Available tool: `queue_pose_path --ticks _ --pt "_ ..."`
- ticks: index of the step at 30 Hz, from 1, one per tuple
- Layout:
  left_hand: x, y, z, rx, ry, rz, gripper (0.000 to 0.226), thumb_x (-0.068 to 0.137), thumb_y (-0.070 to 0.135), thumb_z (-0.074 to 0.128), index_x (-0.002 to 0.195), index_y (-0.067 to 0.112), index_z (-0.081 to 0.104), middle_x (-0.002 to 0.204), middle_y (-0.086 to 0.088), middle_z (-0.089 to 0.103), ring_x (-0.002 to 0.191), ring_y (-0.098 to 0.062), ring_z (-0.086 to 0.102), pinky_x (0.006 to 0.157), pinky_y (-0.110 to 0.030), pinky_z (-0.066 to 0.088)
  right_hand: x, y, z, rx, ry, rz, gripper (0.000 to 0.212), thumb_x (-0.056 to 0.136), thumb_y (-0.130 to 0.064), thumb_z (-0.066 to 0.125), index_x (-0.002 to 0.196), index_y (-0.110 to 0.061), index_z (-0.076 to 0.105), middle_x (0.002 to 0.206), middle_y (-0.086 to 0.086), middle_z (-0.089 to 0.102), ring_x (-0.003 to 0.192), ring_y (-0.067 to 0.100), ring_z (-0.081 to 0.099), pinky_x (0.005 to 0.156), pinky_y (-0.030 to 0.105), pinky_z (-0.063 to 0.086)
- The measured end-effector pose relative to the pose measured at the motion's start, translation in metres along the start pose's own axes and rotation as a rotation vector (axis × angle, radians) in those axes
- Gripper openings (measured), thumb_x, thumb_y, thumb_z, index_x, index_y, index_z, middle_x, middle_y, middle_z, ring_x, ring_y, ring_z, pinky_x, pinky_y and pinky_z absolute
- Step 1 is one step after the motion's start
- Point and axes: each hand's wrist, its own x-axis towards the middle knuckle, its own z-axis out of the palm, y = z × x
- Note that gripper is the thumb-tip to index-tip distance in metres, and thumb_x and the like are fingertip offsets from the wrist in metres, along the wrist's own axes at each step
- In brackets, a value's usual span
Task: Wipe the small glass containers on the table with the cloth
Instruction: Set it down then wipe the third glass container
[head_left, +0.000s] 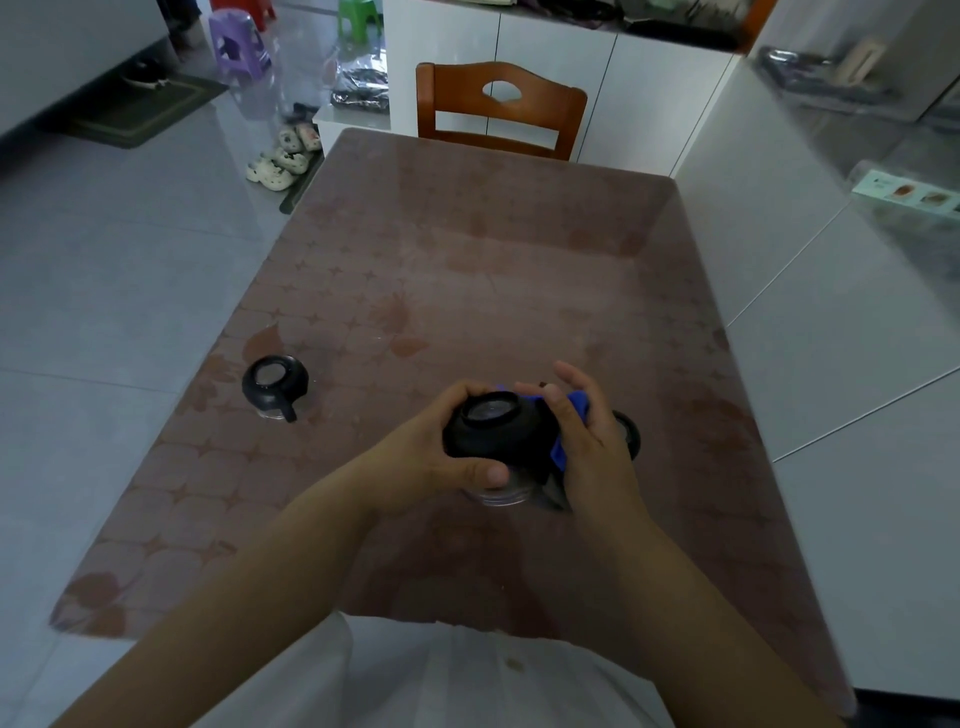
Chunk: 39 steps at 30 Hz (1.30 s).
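My left hand (441, 457) grips a small glass container with a black lid (493, 431), held just above the brown patterned table (467, 249). My right hand (587, 441) presses a blue cloth (561, 447) against the container's right side. A second black-lidded glass container (274, 385) stands on the table to the left, apart from both hands. A third container (629, 432) is mostly hidden behind my right hand.
A wooden chair (498, 109) stands at the table's far end. White cabinets (779, 291) run along the right side close to the table edge. Slippers (283, 156) and plastic stools (239, 41) sit on the tiled floor to the far left.
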Motion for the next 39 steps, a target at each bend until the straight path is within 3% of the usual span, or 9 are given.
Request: queue_pose_path --ticks 3,7,11,14,21,27,32,36,39 --pt "-0.003 -0.002 -0.002 -0.001 0.009 0.001 0.095 0.050 0.065 0.078 0.126 0.018 0.045 0.121 0.007 0.058 0.111 -0.008 0.061 0.088 -0.021 0.051 0.000 0.001 -0.008 0.017 0.048 0.026 0.037 0.096 -0.030 0.042 0.132 -0.020 0.042 0.104 -0.011 0.066 0.088 0.003 0.067 0.071 0.018 0.057" --pt "-0.004 0.000 -0.004 0.041 0.012 0.000 0.093 0.049 0.073 0.073 0.125 0.027 0.045 0.118 0.008 0.057 0.099 0.004 0.062 0.079 -0.011 0.049 -0.004 -0.010 -0.017 0.039 0.042 -0.038 0.038 0.097 -0.040 0.030 0.130 -0.030 0.044 0.120 -0.013 0.063 0.100 0.001 0.065 0.075 0.017 0.055" --pt "0.000 -0.005 0.000 -0.048 0.028 -0.016 0.103 0.046 0.063 0.082 0.129 0.015 0.042 0.126 -0.010 0.058 0.113 -0.022 0.062 0.090 -0.034 0.055 -0.013 -0.019 0.000 -0.087 -0.187 -0.104 0.051 0.084 -0.055 0.036 0.134 -0.044 0.032 0.139 -0.021 0.044 0.116 -0.015 0.046 0.092 0.008 0.044" --pt "0.000 -0.002 0.003 -0.102 0.024 -0.003 0.095 0.049 0.056 0.085 0.125 0.017 0.045 0.123 -0.008 0.059 0.111 -0.024 0.063 0.088 -0.038 0.056 -0.013 -0.016 0.009 -0.122 -0.241 -0.081 0.068 0.079 -0.049 0.044 0.141 -0.040 0.019 0.144 -0.018 0.030 0.101 -0.034 0.036 0.085 -0.002 0.039" --pt "-0.003 -0.002 -0.003 -0.118 0.004 0.043 0.088 0.054 0.052 0.084 0.126 0.016 0.047 0.123 0.003 0.059 0.116 -0.018 0.059 0.094 -0.031 0.052 -0.007 -0.007 0.003 -0.011 -0.135 -0.071 0.054 0.084 -0.041 0.042 0.134 -0.022 0.039 0.123 -0.007 0.058 0.106 -0.005 0.059 0.083 0.011 0.050" --pt "-0.006 0.001 -0.007 -0.097 -0.046 0.033 0.096 0.053 0.060 0.082 0.129 0.016 0.044 0.126 0.001 0.053 0.114 -0.013 0.060 0.089 -0.022 0.049 0.003 -0.005 -0.018 -0.251 0.110 -0.048 0.033 0.093 -0.029 0.049 0.123 -0.016 0.052 0.109 -0.002 0.064 0.095 0.006 0.063 0.081 0.016 0.051" --pt "-0.004 0.002 -0.006 -0.069 -0.055 0.022 0.095 0.050 0.060 0.082 0.127 0.023 0.043 0.127 0.005 0.053 0.112 -0.009 0.061 0.088 -0.021 0.050 -0.003 -0.025 -0.010 -0.519 0.231 -0.220 0.033 0.090 -0.029 0.055 0.121 -0.018 0.054 0.108 -0.010 0.059 0.083 -0.005 0.054 0.071 -0.005 0.039" --pt "-0.002 0.001 -0.007 -0.083 -0.003 -0.027 0.110 0.039 0.064 0.084 0.126 0.017 0.035 0.124 -0.007 0.054 0.101 -0.012 0.066 0.078 -0.022 0.054 -0.017 -0.038 0.008 -0.121 -0.126 -0.048 0.055 0.083 -0.060 0.041 0.129 -0.030 0.039 0.126 -0.007 0.051 0.100 -0.006 0.056 0.084 0.015 0.049" --pt "-0.005 0.004 -0.008 -0.187 0.054 -0.007 0.105 0.040 0.066 0.082 0.121 0.014 0.040 0.108 -0.007 0.057 0.087 -0.011 0.063 0.074 -0.024 0.050 -0.016 -0.042 0.003 0.097 -0.235 0.055 0.040 0.082 -0.042 0.054 0.118 -0.031 0.044 0.143 0.006 0.041 0.116 0.022 0.052 0.098 0.040 0.045"
